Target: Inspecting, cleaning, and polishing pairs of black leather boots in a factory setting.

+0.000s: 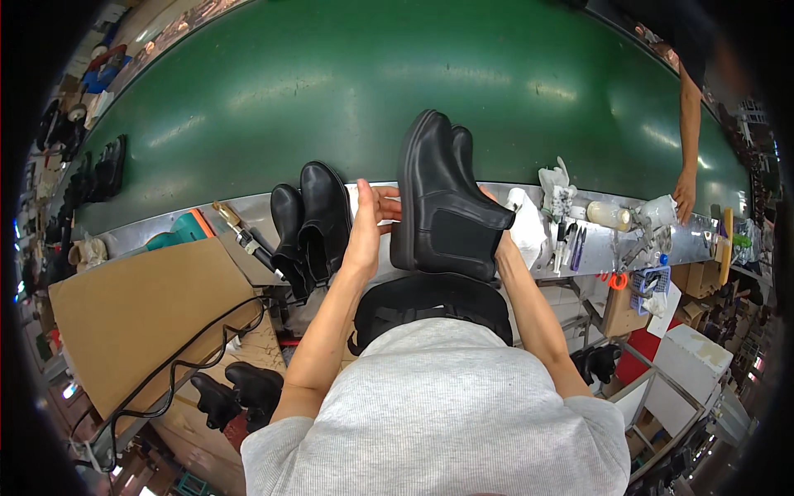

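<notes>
A black Chelsea boot (442,198) with an elastic side panel is held up in front of me, toe pointing away and its sole turned to the left. The toe of a second black boot (463,147) shows just behind it. My right hand (504,241) grips the held boot at its shaft opening; most of those fingers are hidden by the boot. Beside the sole, my left hand (368,227) has its fingers stretched out and apart. Its fingertips reach the sole's edge, and whether they touch it I cannot tell. Left of that hand stands a pair of black boots (324,207).
A green conveyor belt (331,91) runs across behind a metal ledge (529,269). Pens (571,244), a jar (609,215) and white cloths lie on the ledge to the right. A heat gun (178,231) and cardboard (153,318) are left. A co-worker's hand (685,194) rests far right.
</notes>
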The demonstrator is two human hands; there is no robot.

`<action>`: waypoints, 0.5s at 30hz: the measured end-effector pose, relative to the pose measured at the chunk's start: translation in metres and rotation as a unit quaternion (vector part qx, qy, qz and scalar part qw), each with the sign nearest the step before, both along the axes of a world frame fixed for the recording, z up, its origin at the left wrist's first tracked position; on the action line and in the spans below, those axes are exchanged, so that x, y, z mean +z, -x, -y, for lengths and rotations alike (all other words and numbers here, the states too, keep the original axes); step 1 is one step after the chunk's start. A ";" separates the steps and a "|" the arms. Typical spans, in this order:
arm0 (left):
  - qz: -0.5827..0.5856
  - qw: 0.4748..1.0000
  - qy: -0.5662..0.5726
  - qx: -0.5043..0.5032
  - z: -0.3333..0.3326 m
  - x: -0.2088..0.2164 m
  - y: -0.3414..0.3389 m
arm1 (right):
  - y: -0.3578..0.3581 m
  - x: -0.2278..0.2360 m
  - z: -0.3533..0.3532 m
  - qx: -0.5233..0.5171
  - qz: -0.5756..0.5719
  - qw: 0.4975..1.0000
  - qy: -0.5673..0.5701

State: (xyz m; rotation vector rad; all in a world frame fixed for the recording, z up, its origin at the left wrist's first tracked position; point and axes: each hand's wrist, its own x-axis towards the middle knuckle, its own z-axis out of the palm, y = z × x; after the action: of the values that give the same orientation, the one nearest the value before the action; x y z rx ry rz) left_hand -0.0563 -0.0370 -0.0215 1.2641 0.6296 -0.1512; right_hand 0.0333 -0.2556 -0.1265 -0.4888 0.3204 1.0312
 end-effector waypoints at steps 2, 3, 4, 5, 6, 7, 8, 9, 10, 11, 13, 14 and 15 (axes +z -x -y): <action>-0.049 0.995 0.050 0.065 -0.002 -0.012 -0.008 | 0.007 0.008 -0.005 -0.028 0.085 0.976 0.199; -0.090 0.990 0.094 0.061 -0.005 -0.023 -0.012 | 0.009 0.022 -0.007 -0.043 0.181 0.944 0.272; -0.082 0.982 0.146 0.082 -0.013 -0.049 -0.009 | 0.010 0.045 -0.015 -0.053 0.274 0.900 0.336; -0.012 0.966 0.251 0.068 -0.014 -0.077 -0.004 | 0.011 0.059 -0.025 -0.047 0.307 0.881 0.358; 0.055 0.932 0.355 0.047 -0.012 -0.093 -0.004 | 0.012 0.064 -0.036 -0.069 0.345 0.859 0.372; 0.055 0.932 0.356 0.034 -0.006 -0.090 -0.011 | 0.010 0.066 -0.040 -0.086 0.365 0.851 0.368; 0.046 0.923 0.381 0.040 0.000 -0.086 -0.015 | 0.008 0.068 -0.042 -0.102 0.386 0.842 0.363; 0.040 0.912 0.404 0.050 0.006 -0.079 -0.018 | 0.005 0.065 -0.045 -0.110 0.429 0.791 0.422; 0.034 0.902 0.426 0.060 0.009 -0.074 -0.020 | 0.002 0.066 -0.040 -0.118 0.431 0.789 0.422; 0.038 0.903 0.424 0.053 0.011 -0.078 -0.013 | 0.001 0.068 -0.034 -0.075 0.444 0.782 0.432; 0.121 0.919 0.374 0.002 0.007 -0.088 -0.002 | 0.000 0.086 -0.036 -0.004 0.472 0.751 0.461; 0.131 0.920 0.370 0.002 0.002 -0.090 -0.007 | 0.003 0.086 -0.039 0.004 0.471 0.738 0.483; 0.146 0.919 0.367 -0.007 -0.001 -0.089 -0.013 | 0.005 0.079 -0.038 -0.017 0.446 0.744 0.497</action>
State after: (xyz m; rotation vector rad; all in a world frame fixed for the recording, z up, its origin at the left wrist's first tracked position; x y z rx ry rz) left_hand -0.0433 -0.0359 -0.1100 0.5431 0.2538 -0.1839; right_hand 0.0286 -0.2173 -0.0473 -1.8664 -0.0292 0.3971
